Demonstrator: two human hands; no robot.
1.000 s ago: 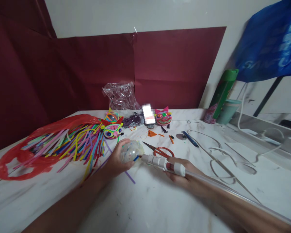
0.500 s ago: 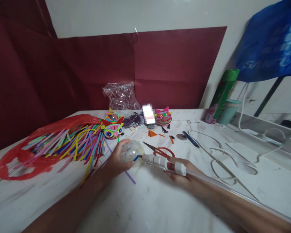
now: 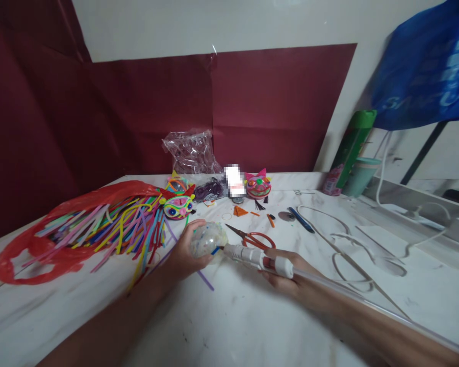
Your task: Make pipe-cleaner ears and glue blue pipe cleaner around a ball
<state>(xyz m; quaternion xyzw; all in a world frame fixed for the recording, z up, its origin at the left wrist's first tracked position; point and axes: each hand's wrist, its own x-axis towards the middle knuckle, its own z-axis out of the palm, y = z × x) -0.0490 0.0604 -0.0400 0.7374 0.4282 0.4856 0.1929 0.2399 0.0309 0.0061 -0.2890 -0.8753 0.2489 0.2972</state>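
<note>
left hand (image 3: 181, 255) cupped a clear ball (image 3: 207, 239) (coloured specks inside) just above the white table (image 3: 229, 326). right hand (image 3: 290, 275) gripped a white glue gun (image 3: 252, 256), nozzle touching the ball. red scissors (image 3: 254, 238) lay just behind.

No legible text

Pale lettering was seen on the blue bag (image 3: 424, 71) at the upper right, too blurred to be read.
</note>
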